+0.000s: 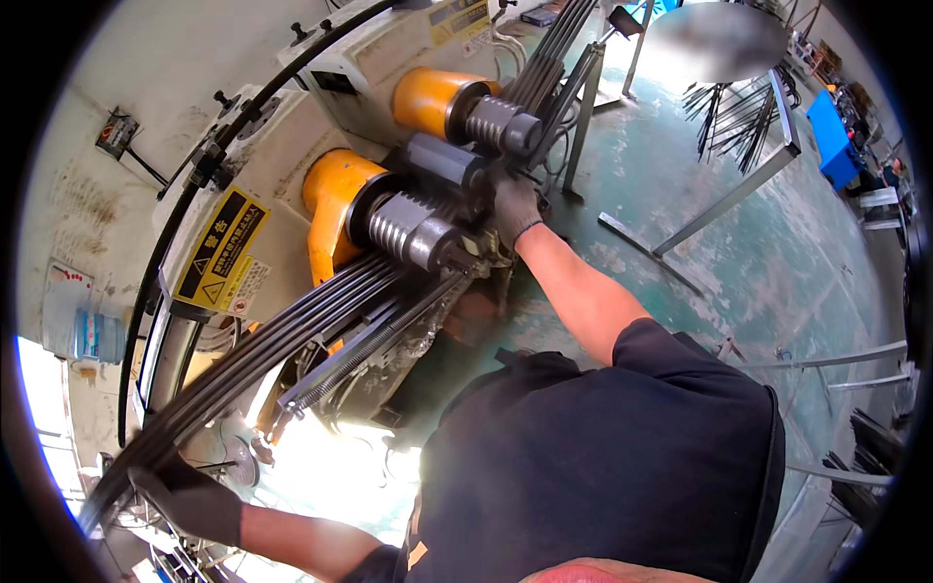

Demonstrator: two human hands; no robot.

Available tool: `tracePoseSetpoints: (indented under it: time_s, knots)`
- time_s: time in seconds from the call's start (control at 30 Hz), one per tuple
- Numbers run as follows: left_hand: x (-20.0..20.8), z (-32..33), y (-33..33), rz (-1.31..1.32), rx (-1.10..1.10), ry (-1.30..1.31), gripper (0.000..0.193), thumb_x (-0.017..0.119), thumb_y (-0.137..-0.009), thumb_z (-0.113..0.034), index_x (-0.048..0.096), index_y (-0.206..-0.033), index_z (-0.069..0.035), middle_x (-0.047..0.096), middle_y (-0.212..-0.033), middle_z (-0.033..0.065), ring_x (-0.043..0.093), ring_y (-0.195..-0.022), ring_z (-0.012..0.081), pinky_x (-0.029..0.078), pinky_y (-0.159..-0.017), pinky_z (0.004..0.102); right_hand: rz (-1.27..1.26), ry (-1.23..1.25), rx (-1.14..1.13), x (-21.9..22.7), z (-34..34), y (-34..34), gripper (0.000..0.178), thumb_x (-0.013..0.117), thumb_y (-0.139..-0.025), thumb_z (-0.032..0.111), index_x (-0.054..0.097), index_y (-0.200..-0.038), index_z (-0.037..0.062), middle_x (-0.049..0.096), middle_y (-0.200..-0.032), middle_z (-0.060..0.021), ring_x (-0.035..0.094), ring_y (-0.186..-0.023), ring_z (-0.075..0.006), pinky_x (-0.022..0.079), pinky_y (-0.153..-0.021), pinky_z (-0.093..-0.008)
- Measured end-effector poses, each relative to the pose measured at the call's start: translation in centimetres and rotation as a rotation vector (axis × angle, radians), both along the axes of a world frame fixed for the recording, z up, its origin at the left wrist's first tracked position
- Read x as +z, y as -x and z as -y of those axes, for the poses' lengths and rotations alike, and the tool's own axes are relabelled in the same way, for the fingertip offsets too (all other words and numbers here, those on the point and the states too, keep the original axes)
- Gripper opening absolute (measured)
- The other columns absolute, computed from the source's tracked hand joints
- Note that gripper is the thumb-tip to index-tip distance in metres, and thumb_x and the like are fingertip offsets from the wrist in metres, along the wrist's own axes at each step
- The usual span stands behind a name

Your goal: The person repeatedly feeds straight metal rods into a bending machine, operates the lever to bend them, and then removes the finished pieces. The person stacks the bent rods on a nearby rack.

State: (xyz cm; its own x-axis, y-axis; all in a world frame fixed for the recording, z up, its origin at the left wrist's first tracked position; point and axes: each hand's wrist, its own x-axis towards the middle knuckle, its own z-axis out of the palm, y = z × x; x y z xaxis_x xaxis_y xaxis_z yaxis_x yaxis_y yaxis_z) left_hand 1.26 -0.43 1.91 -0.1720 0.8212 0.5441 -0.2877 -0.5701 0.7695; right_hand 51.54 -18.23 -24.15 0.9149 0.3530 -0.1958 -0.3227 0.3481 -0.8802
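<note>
My left hand, gloved, clenched around near end of dark rod bundle at lower left. Rods run up-right between grooved rollers with orange hubs on pale machine. My right hand, gloved, pressed on rods beside rollers; fingers' grip unclear. Metal stands on green floor right.

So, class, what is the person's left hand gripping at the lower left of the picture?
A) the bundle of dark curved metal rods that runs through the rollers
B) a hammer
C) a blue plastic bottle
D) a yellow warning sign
A: the gloved left hand closes around the low end of the bundle of dark rods, which runs up between the grooved rollers, where the right hand rests.
</note>
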Motion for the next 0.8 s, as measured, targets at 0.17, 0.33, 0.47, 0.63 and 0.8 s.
tracePoseSetpoints:
  time_s: [0.17, 0.33, 0.47, 0.63, 0.8]
  knots:
    - [4.1, 2.4, -8.7, -0.104, -0.16, -0.012, 0.054, 0.062, -0.105, -0.026, 0.05, -0.142, 0.012, 0.063, -0.136, 0.0251, 0.065, -0.122, 0.0353, 0.051, -0.111, 0.0443, -0.052, 0.116, 0.004, 1.2, -0.4, -1.4, 0.045, 0.068, -0.095, 0.037, 0.069, -0.125, 0.0024, 0.073, -0.108, -0.0121, 0.066, -0.095, -0.0201, 0.049, -0.086, -0.0368]
    - [6.2, 2.8, -15.9, -0.347, -0.211, -0.136, 0.055, 0.066, -0.1, -0.028, 0.052, -0.141, 0.006, 0.066, -0.131, 0.0216, 0.07, -0.115, 0.0327, 0.062, -0.092, 0.0421, 0.32, 0.383, 0.017, -1.3, -1.2, -4.6, 0.04, 0.068, -0.096, 0.032, 0.067, -0.124, 0.0025, 0.074, -0.096, -0.0129, 0.071, -0.084, -0.0236, 0.055, -0.075, -0.0388]
    - [5.7, -0.5, -17.8, -0.958, 0.052, -0.938, 0.033, 0.05, -0.108, -0.012, 0.066, -0.136, -0.018, 0.06, -0.133, 0.0169, 0.071, -0.113, 0.028, 0.059, -0.098, 0.0364, 0.448, 0.415, 0.029, -1.2, -0.4, -3.8, 0.05, 0.075, -0.091, 0.035, 0.071, -0.123, -0.0029, 0.076, -0.107, -0.0146, 0.071, -0.089, -0.0216, 0.054, -0.076, -0.037]
    - [7.1, 4.7, -25.5, -0.733, -0.471, -0.237, 0.043, 0.07, -0.097, -0.026, 0.065, -0.132, -0.003, 0.068, -0.113, 0.0113, 0.07, -0.105, 0.0205, 0.056, -0.095, 0.0322, 0.019, 0.231, 0.084, 1.2, 0.0, -3.3, 0.05, 0.075, -0.091, 0.032, 0.069, -0.124, -0.0045, 0.076, -0.101, -0.0127, 0.07, -0.086, -0.0202, 0.054, -0.075, -0.0356]
    - [9.2, 5.4, -28.9, -0.874, -0.528, -0.292, 0.061, 0.079, -0.087, -0.04, 0.064, -0.124, 0.007, 0.07, -0.097, 0.0092, 0.067, -0.09, 0.017, 0.054, -0.083, 0.03, -0.055, 0.093, 0.154, 3.5, 0.6, -1.8, 0.043, 0.075, -0.092, 0.027, 0.07, -0.122, -0.0037, 0.074, -0.098, -0.0112, 0.068, -0.083, -0.0186, 0.055, -0.074, -0.0348]
